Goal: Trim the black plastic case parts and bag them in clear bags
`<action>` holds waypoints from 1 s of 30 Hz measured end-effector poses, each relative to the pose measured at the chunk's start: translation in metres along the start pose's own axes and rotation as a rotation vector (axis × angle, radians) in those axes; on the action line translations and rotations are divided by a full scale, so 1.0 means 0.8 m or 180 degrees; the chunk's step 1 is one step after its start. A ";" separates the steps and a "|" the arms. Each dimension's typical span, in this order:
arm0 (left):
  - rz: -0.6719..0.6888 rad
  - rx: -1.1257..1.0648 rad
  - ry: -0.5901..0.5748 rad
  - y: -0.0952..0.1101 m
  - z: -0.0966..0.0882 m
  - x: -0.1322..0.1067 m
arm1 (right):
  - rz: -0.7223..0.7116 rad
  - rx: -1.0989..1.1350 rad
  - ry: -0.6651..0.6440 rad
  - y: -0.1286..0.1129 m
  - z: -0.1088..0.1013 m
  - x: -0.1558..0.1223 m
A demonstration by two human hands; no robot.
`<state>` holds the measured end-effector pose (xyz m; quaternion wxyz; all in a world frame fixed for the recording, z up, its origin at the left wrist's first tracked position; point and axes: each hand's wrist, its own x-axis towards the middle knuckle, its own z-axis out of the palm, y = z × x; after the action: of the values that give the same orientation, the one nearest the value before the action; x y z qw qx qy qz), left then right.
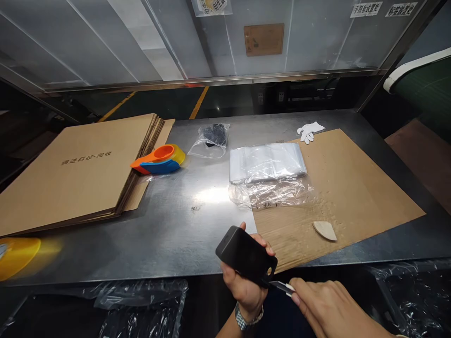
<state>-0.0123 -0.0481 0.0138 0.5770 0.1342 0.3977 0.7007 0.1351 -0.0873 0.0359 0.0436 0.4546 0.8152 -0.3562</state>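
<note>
My left hand (243, 286) wraps around a black, rounded rectangular phone-shaped piece (243, 253) with a hole at its lower right corner. The piece is held tilted above the table's front edge, and I cannot tell just what it is. In my right hand (327, 300) is a small knife (282, 286) with a grey blade and a white part by the fingers. The blade points left and meets the lower corner of the black piece; whether it cuts in is not clear. Most of the knife's handle is hidden in the fist.
On the metal table (176, 244) lie flat cardboard boxes (81, 164), an orange-blue tape dispenser (158, 159), a bagged black item (214, 135), clear plastic bags (268, 162), a white glove (310, 131), a cardboard sheet (359, 173) and a beige wedge (324, 230). A yellow tape roll (19, 256) sits far left.
</note>
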 end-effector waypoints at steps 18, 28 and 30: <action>0.0692 0.0127 -0.0165 -0.010 -0.009 0.001 | 0.0532 0.1414 -0.0530 -0.005 -0.011 0.014; -0.0271 -0.0265 0.0799 -0.002 0.006 0.011 | 0.0128 0.4097 -0.0664 0.013 0.005 0.013; -0.0611 -0.0384 0.0840 -0.001 0.006 0.011 | 0.0265 0.3123 0.0256 0.012 -0.001 0.009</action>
<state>-0.0112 -0.0381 0.0145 0.5910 -0.0324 0.4382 0.6765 0.1388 -0.0788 0.0281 -0.1929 0.4671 0.5336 -0.6782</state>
